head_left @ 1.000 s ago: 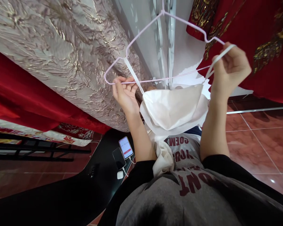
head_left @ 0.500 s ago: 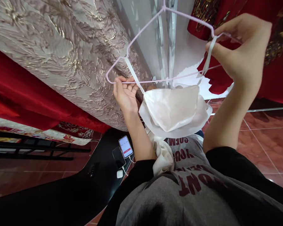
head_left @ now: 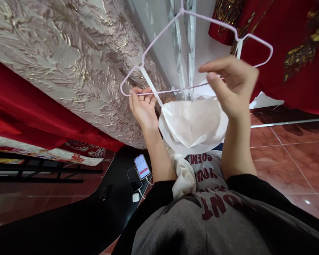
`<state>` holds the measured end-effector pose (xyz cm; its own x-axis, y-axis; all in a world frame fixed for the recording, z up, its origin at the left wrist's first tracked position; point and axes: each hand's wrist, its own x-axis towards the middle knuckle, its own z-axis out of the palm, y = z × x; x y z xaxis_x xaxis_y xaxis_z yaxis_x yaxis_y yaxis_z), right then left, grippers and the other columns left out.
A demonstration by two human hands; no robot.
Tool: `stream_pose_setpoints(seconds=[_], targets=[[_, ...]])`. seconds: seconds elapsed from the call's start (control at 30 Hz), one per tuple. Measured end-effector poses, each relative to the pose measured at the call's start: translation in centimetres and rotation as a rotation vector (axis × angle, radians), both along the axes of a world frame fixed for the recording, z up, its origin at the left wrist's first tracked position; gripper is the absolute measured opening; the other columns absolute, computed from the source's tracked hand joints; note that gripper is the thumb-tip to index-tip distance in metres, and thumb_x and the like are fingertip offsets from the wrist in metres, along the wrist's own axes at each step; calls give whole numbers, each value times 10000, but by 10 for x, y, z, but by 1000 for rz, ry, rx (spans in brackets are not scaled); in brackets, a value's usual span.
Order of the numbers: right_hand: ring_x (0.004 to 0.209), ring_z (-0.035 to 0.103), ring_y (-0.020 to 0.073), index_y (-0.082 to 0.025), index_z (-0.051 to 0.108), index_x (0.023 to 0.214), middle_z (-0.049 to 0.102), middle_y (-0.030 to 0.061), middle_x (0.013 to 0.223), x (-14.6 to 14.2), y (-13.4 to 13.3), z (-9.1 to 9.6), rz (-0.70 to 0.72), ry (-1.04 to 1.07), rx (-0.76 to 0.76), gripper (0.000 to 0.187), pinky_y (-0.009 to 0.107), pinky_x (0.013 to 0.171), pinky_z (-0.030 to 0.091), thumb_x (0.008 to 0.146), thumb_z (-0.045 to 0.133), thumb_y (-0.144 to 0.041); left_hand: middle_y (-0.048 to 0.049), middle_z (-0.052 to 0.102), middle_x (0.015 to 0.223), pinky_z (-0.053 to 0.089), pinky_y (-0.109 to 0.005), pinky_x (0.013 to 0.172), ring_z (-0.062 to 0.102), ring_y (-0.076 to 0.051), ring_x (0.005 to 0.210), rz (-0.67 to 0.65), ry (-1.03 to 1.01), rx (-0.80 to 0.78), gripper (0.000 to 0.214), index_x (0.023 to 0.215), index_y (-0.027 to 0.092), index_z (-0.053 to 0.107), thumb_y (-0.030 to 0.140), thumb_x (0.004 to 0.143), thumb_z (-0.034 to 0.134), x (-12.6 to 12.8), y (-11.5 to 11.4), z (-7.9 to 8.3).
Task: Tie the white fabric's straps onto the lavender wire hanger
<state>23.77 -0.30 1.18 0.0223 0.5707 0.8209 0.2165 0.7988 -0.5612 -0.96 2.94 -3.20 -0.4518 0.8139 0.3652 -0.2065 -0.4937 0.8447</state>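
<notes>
My white strappy top (head_left: 192, 124) hangs below the pink wire hanger (head_left: 162, 35), both straps already over its shoulders. My left hand (head_left: 142, 108) pinches the bottom bar. My right hand (head_left: 230, 86) is loose, fingers spread, holding nothing.

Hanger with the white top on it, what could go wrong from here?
The right strap sits in a shallow notch of the hanger; a tilt might let it slide off. Only the left hand grips the hanger, at one end, while the right hand is open, so it may swing. The white top could then drop toward the floor.
</notes>
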Motion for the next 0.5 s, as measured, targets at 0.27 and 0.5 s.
stream_pose_setpoints(seconds=[0.27,0.5], targets=[[1204,766,283,-292,839,1132,851,40,1229,0,27,-24,45,-320,-216,197,534,1209,541,977,741,-364,-168,812,1117,652,-420,1036,811,-328,1163,-227,160,-149,513,990,208,763,716,959,830,-13,-23,9],[1187,770,259,-301,842,1168,848,19,1233,0,20,-18,103,-345,-251,217,480,1146,575,988,734,-358,-143,834,1163,665,-396,969,796,-322,1168,-238,229,-20,351,1101,231,842,567,1045,760,4,-54,37]])
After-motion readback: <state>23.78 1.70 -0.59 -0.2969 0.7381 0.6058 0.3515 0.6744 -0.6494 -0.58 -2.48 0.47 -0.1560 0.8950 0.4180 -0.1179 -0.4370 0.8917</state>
